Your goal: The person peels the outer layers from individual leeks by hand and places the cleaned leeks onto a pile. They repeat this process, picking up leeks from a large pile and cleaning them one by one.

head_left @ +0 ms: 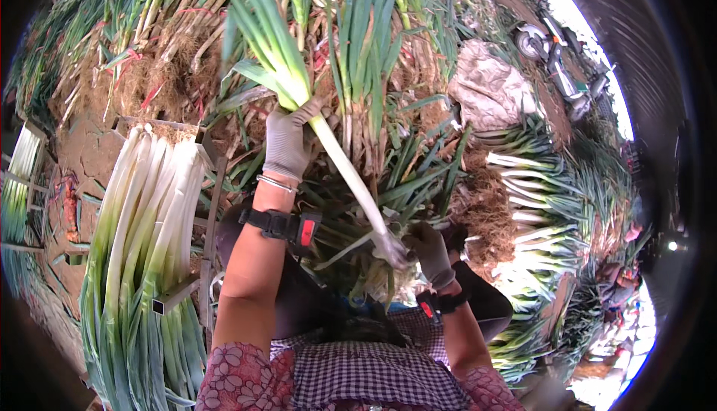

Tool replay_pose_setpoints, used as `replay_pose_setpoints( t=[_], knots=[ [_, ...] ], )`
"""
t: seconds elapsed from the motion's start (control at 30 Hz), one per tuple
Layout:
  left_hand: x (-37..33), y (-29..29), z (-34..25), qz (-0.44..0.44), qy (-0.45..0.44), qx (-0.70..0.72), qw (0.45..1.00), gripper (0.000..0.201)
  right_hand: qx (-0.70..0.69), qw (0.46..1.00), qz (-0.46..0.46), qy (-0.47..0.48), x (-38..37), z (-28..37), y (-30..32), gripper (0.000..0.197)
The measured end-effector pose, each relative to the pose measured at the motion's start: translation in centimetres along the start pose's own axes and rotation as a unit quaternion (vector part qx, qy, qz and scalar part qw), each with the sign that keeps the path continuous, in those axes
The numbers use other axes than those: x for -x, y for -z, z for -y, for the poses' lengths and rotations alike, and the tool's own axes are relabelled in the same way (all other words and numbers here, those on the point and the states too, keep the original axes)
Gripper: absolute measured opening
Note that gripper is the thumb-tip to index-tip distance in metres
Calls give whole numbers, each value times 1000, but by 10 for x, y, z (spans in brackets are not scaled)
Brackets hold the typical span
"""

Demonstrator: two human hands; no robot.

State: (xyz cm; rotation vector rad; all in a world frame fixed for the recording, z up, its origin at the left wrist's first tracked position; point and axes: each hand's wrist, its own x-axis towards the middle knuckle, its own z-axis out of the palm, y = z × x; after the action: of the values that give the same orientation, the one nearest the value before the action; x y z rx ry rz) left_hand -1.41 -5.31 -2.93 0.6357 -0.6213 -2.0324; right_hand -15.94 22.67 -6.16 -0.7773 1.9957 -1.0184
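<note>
Left fingers (307, 109) closed round leek (341, 159) | right fingers (420, 239) by its roots, grip unclear | metal rack (179, 294): leek bundle (144, 213)

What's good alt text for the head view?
A gloved left hand grips a long leek slantwise, its root end beside the gloved right hand. White-stemmed leeks lie in a metal frame at left; rooted leeks are heaped ahead.

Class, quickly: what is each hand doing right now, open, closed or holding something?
Left hand: closed, holding a leek.
Right hand: by the leek's lower end; grip cannot be told.
</note>
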Motion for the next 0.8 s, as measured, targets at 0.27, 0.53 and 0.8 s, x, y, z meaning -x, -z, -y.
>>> replay_pose_setpoints(
  t=[0.27, 0.53, 0.8],
  knots=[
    [6, -16, 15, 67, -41, 46, 996, 21, 246, 958, 97, 112, -20, -24, -27, 41],
    [-17, -29, 43, 61, 105, -49, 991, 12, -113, 957, 235, 130, -51, 83, -37, 38],
    [-56, 3, 52, -75, 114, -34, 990, 5, -146, 979, 117, -86, 40, 23, -13, 36]
  ],
)
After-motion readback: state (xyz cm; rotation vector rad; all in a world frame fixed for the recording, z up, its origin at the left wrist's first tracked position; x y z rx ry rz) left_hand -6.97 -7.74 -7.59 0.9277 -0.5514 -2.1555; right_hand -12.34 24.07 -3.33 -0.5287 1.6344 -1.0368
